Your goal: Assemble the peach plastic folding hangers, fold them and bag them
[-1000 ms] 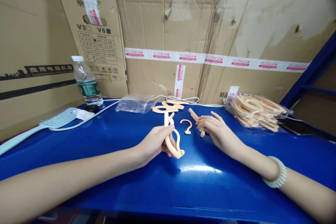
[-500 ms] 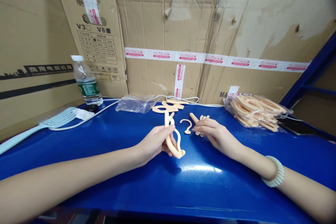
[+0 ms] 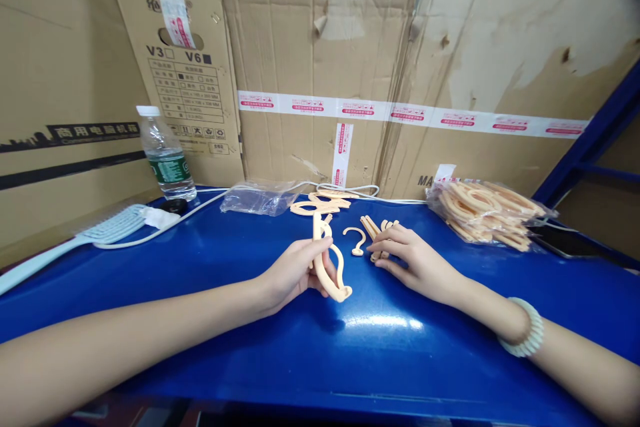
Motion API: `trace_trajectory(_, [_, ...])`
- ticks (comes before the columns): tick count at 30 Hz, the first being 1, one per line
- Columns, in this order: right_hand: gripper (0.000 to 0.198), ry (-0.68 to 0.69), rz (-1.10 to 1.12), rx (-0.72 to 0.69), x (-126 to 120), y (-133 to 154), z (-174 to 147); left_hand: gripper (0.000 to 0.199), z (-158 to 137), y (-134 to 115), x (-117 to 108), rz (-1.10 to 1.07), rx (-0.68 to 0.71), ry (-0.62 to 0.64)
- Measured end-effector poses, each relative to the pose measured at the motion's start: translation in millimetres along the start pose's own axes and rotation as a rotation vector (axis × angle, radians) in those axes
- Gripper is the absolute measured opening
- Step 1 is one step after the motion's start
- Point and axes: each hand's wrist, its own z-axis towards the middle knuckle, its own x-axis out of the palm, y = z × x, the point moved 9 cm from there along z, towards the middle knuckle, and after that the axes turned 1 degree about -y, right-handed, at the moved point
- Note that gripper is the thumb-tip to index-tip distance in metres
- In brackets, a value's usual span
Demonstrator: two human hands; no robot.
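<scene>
Blue table (image 3: pixel 225 367) with a bagged bundle of cream parts (image 3: pixel 485 213) at the far right
The right hand (image 3: pixel 415 253) has its fingers half curled, whether gripping anything I cannot tell; the left hand (image 3: pixel 300 267), thumb and fingers closed, holds a curved cream frame (image 3: pixel 326 280) near the middle; slim pieces (image 3: pixel 369 228) lie by the right fingertips, a small hook (image 3: pixel 357 252) between the hands

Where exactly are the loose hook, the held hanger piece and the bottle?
Loose hook (image 3: pixel 357 251), head view: its base.
Held hanger piece (image 3: pixel 326 281), head view: its lower curve.
Bottle (image 3: pixel 170 169), head view: its green label.
</scene>
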Motion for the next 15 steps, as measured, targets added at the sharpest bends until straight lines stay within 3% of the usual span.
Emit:
trace_trajectory(9, [0.013, -0.042, -0.027, 0.048, -3.1, -7.1, 0.7, 0.01, 0.0, -0.8, 0.8, -0.023, 0.0, 0.041])
trace_trajectory(15, [0.013, -0.056, -0.048, 0.046, -5.8, -5.9, 1.0, 0.021, -0.7, -4.9, 4.2, -0.006, 0.006, 0.024])
